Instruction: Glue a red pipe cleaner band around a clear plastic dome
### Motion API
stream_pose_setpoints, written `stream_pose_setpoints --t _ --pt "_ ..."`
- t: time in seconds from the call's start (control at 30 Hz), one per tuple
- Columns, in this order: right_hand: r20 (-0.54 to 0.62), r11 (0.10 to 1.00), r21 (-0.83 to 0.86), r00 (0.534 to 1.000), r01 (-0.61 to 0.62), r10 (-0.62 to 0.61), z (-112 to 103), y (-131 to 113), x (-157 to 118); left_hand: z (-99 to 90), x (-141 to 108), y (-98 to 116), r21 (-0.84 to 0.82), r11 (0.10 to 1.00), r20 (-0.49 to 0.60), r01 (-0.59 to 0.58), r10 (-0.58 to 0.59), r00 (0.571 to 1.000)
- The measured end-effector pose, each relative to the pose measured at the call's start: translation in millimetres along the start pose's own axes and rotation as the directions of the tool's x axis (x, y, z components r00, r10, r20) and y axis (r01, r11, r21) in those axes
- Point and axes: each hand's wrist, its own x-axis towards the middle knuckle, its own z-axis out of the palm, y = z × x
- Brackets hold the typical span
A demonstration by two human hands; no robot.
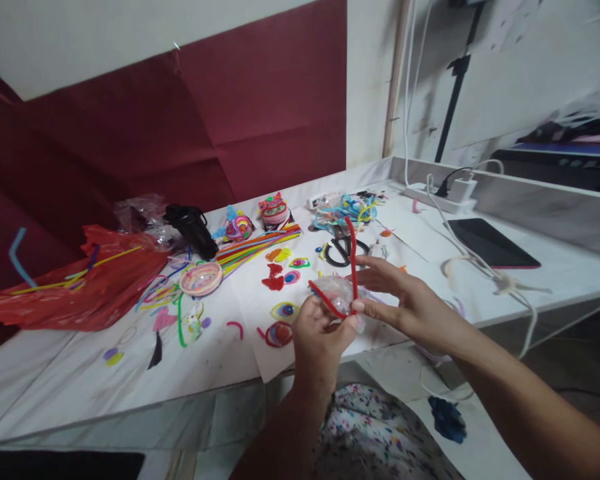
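Note:
A red pipe cleaner (353, 263), bent into a sharp V, is pinched between my two hands above the front edge of the white table. My left hand (320, 337) grips it close to the bend, its thumb pointing up. On the other side, my right hand (405, 300) presses thumb and fingers against the upright arm of the V. A clear plastic bag (337, 290) shows just behind the pipe cleaner. Past my right fingers lie black-handled scissors (337, 253). Several colourful eye-shaped pieces (285, 311) rest on white paper left of my hands.
A bundle of coloured pipe cleaners (257, 247) lies at the back, near two decorated round crafts (274, 210). A red plastic bag (105, 287) spreads across the left. On the right are a dark tablet (494, 243), a power strip (440, 198) and loose white cables.

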Motion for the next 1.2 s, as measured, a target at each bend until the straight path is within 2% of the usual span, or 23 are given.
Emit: stream_pose_setpoints --t 0.2,0.37,0.47,0.63,1.1,1.2 --pt "-0.014 0.997 -0.074 1.000 0.025 -0.026 -2.2 -1.7 0.3 1.3 -0.7 0.8 -0.008 1.000 0.029 0.022 -0.021 0.999" --pt "-0.046 0.980 -0.178 0.995 0.083 -0.092 -4.9 -3.2 2.1 3.6 0.0 -2.1 0.014 0.999 -0.036 0.032 -0.031 0.999" --pt "-0.004 0.968 -0.215 0.991 0.131 -0.135 -8.7 -6.3 6.3 5.9 -0.1 -3.0 0.016 0.999 -0.052 0.033 -0.032 0.998" --pt "0.061 0.959 -0.231 0.986 0.166 -0.156 -14.7 -9.1 11.6 7.5 0.2 -2.7 0.020 0.999 -0.062 0.034 -0.033 0.998" --pt "0.092 0.936 -0.251 0.969 0.246 -0.229 -12.7 -8.0 11.8 6.9 -0.9 -4.8 0.032 0.999 -0.062 0.027 -0.025 0.998" --pt "0.072 0.950 -0.230 0.978 0.209 -0.197 -11.0 -4.3 11.9 5.4 -1.3 -6.0 0.034 0.999 -0.066 0.022 -0.019 0.998"
